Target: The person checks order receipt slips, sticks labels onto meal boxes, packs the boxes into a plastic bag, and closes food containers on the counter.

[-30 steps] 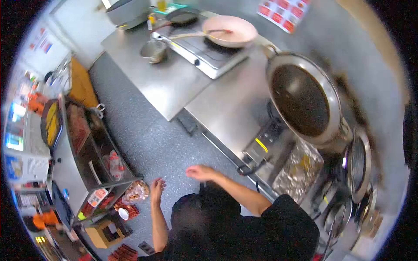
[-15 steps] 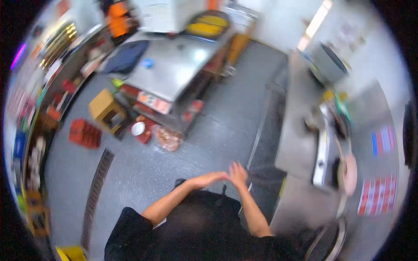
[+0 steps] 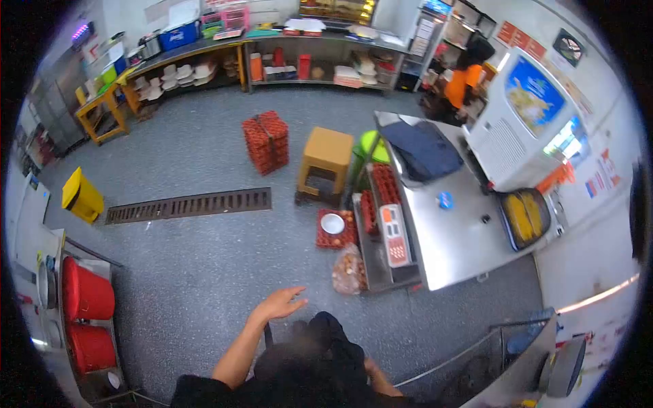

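My left hand (image 3: pixel 281 304) is held out over the grey floor with its fingers apart and nothing in it. Close to my right side, low in the view, is my right hand (image 3: pixel 373 370), partly covered by my dark clothing. Its fingers are mostly hidden, so what it holds, if anything, does not show. Ahead and to the right of my left hand, a clear plastic bag (image 3: pixel 348 270) of round, brownish things lies on the floor. Just beyond it, a white bowl (image 3: pixel 332 224) rests on a red egg tray (image 3: pixel 329 240).
A metal table (image 3: pixel 445 248) stands at right, bearing dark blue cloth (image 3: pixel 425 151) and a white machine (image 3: pixel 515 126). Ahead are a brown stool (image 3: pixel 328 148), stacked red trays (image 3: pixel 265 143) and a floor drain grate (image 3: pixel 204 204). Red bins (image 3: pixel 90 289) stand left. A person in orange (image 3: pixel 459 88) is behind the table.
My view has swung left, away from the steel counter, which now shows only at the lower right. My hands, close together before, are now apart, the right one down by my side.
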Demonstrator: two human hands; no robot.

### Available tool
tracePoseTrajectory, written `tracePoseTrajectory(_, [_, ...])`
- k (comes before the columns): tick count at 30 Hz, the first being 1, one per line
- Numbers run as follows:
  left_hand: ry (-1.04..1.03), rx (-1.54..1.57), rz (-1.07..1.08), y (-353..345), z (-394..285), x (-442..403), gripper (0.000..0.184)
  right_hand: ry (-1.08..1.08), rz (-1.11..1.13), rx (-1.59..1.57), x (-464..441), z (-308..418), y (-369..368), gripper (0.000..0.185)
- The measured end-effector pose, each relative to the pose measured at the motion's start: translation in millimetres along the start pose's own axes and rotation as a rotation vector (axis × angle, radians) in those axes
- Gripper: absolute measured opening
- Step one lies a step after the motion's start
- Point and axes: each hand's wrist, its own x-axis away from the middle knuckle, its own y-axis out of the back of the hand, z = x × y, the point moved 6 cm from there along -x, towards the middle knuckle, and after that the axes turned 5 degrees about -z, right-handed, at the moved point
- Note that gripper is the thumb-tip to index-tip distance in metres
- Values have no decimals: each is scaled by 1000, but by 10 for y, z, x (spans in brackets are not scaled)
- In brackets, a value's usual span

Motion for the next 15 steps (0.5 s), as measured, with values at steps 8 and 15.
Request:
tracePoseTrajectory(8, [83,109,-121,1369,2,-633,55,-351,-174,-643,-2694,1162,2714,36])
tracePoseTrajectory(15, [251,72,-328,2609,850,-1966,45,-311,-275,-882,-4241,2407,3473,30])
